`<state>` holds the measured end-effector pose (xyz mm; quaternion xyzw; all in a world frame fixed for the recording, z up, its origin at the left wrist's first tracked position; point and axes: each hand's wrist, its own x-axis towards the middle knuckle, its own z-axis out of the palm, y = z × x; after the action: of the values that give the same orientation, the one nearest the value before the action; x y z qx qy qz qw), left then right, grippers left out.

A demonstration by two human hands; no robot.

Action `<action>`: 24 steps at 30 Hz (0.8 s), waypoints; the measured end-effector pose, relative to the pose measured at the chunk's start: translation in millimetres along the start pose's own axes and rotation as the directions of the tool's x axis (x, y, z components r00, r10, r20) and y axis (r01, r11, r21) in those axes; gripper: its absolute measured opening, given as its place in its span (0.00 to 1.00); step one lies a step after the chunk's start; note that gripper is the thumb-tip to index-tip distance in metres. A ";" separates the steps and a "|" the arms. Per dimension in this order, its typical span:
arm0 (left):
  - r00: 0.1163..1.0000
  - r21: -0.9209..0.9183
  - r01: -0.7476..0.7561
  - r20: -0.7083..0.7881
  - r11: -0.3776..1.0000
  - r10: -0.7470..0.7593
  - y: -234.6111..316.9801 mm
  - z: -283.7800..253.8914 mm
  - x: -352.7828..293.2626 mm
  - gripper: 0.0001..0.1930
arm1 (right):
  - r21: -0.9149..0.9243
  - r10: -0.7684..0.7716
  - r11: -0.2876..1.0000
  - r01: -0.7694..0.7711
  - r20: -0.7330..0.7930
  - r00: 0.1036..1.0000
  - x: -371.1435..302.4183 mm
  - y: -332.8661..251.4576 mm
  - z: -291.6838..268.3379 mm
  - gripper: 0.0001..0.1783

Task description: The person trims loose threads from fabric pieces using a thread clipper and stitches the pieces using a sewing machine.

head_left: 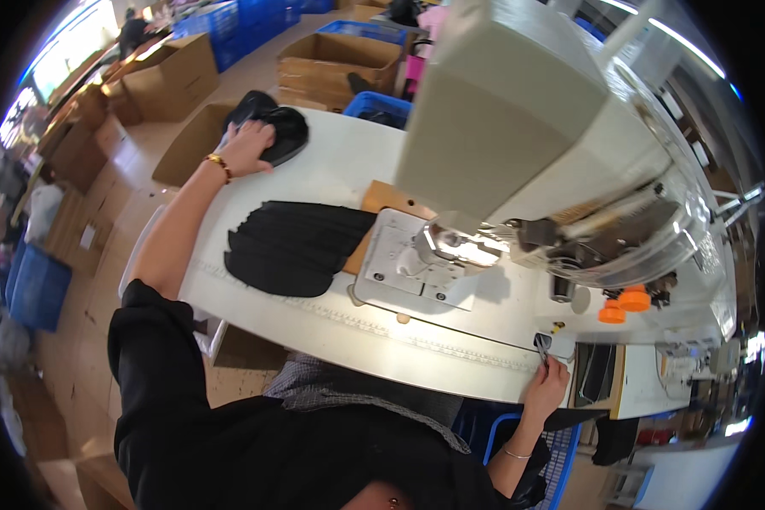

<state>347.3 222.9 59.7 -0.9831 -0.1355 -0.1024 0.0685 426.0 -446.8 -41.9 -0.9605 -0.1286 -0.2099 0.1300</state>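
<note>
- Your left arm reaches forward and out, elbow bent, its sleeve pushed up to the elbow; your left hand (pixel 248 146) lies palm down over a glossy black bundle (pixel 291 136), thumb held out to the side. Whether its fingers grip or only rest there, you cannot tell from this view.
- Your right forearm comes up from the lower edge, and your right hand (pixel 550 382) is closed around a small metal tool (pixel 541 347), its tip pointing away from you.
- Just left of your left hand, an open cardboard box (pixel 191 151) stands against the tabletop (pixel 340 153); its contents are hidden.
- Beyond your left hand and to its right, a blue bin (pixel 368 100) holds something dark, with a larger carton (pixel 336 66) farther off.
- Beside your right forearm, below the tabletop, sits a blue basket (pixel 561 459) with dark material near it.
- The black bundle is directly under your left hand, near the tabletop's far left edge; the tool is in your right fingers.
- Between your hands, nearer the left, a gathered black cloth (pixel 293 248) lies flat, its right end at the plate of the sewing machine (pixel 501 110).
</note>
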 end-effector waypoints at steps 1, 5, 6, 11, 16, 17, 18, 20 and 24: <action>0.979 0.020 -0.045 -0.196 0.999 0.048 13.6 -4.2 -10.7 0.22 | 0.012 -0.025 1.000 0.024 0.014 1.000 3.7 -3.5 0.5 0.12; 0.956 -0.141 -0.193 -0.248 0.971 0.154 64.5 -27.0 -68.4 0.22 | -0.036 -0.013 0.999 0.012 -0.014 1.000 6.4 -6.2 3.0 0.11; 0.979 -0.201 -0.183 -0.129 0.962 0.159 78.5 -30.5 -88.1 0.22 | -0.048 -0.027 0.999 0.025 -0.031 0.999 6.5 -3.6 3.8 0.10; 0.978 -0.234 -0.199 0.005 0.952 0.206 135.7 -14.0 -161.2 0.27 | -0.027 0.015 0.999 -0.017 -0.072 0.997 2.3 3.0 5.2 0.10; 0.995 -0.252 -0.097 -0.007 0.963 0.099 143.6 -10.3 -170.5 0.25 | 0.582 0.194 0.798 -0.158 0.001 0.981 -6.8 -57.7 -9.2 0.12; 0.998 -0.269 -0.065 -0.024 0.961 0.061 143.0 -11.6 -169.3 0.23 | 0.782 0.170 0.597 -0.179 0.095 0.981 -8.3 -74.8 -9.0 0.12; 0.998 -0.268 -0.067 -0.023 0.961 0.063 142.0 -13.0 -171.7 0.23 | 0.915 0.120 0.346 -0.208 0.176 0.977 -9.3 -93.5 -10.1 0.13; 0.998 -0.332 -0.015 0.059 0.943 0.036 138.5 -14.2 -178.2 0.17 | 0.946 -0.089 0.244 -0.215 0.243 0.966 -10.8 -134.0 -10.9 0.13; 0.998 -0.614 -0.062 -0.044 0.787 0.045 125.7 -32.8 -197.8 0.12 | 0.847 -0.487 0.159 -0.507 0.514 0.706 -27.0 -195.7 -21.0 0.09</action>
<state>190.2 47.8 34.5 -0.9539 -0.0661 -0.1521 -0.2502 335.5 -275.8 3.0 -0.6287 -0.2632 0.3145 0.6606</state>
